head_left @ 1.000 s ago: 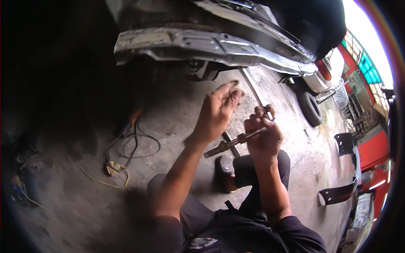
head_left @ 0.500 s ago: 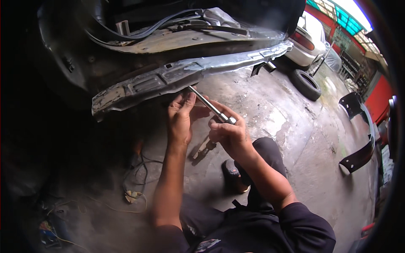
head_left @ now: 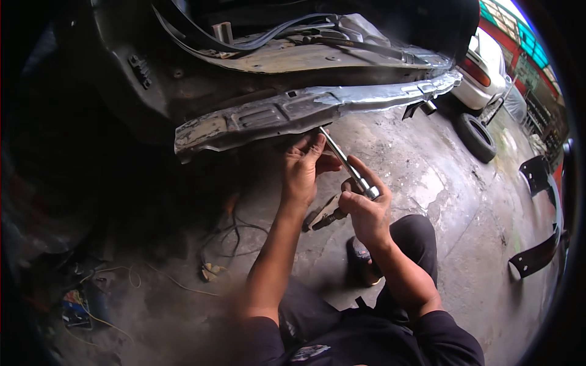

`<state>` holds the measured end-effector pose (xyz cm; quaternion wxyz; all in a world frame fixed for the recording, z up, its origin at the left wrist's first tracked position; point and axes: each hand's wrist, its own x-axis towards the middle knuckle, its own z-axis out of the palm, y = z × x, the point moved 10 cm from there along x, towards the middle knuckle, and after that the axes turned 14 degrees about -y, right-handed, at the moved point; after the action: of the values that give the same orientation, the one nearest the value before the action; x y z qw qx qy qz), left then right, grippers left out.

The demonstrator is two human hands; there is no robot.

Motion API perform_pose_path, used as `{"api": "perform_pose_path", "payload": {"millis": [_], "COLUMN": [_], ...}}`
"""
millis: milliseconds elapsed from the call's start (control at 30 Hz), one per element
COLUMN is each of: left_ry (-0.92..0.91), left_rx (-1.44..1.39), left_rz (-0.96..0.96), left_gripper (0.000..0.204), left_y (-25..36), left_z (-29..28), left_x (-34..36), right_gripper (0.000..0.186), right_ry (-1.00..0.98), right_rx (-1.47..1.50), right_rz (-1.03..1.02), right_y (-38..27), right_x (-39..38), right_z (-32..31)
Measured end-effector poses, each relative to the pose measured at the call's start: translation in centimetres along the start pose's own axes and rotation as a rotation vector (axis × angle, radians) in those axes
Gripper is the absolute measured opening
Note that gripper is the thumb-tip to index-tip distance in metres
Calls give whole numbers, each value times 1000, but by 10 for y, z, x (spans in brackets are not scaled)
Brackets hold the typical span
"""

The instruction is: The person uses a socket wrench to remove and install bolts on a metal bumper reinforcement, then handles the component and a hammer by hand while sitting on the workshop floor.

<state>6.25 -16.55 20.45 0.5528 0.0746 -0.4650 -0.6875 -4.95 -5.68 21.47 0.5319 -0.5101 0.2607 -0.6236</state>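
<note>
My right hand (head_left: 368, 213) is wrapped around the thick lower end of a chrome socket extension bar (head_left: 346, 161). The bar slants up and left to the underside of a bare metal car body panel (head_left: 262, 116). At the bar's upper end, my left hand (head_left: 302, 174) is closed, its thumb against the bar and its fingers partly behind. The panel's lower edge hides what the tip meets. Below my right hand shows a brownish tool with a dark end (head_left: 325, 215); whether it lies on the floor or hangs from the hand I cannot tell.
Above the panel, rubber strip (head_left: 256, 44) and loose pieces lie in the car body. A tyre (head_left: 476, 138) and a white car (head_left: 485, 64) are at the far right. A dark curved bumper piece (head_left: 546, 229) is on the right floor. Cables (head_left: 235, 235) lie at left.
The view has shifted left, so the panel, hands and floor things appear farther right. My hands keep the same hold on the bar, which slants a little more steeply.
</note>
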Motion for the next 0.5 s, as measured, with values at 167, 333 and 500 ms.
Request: {"api": "perform_pose_path", "payload": {"millis": [167,333,500], "left_ry": [-21,5,66], "left_rx": [39,14,21], "left_rz": [-26,-11,-52], "left_gripper": [30,28,28], "left_y": [6,7,0], "left_z": [2,2,-10], "left_x": [1,0,-4], "right_gripper": [67,67,69], "right_ry": [28,23,48], "right_rx": [-30,-14,-104], "right_rz": [22,69,125], "right_y": [3,-4,-1], "right_x": [-1,1,0], "right_z": [-3,0,2]}}
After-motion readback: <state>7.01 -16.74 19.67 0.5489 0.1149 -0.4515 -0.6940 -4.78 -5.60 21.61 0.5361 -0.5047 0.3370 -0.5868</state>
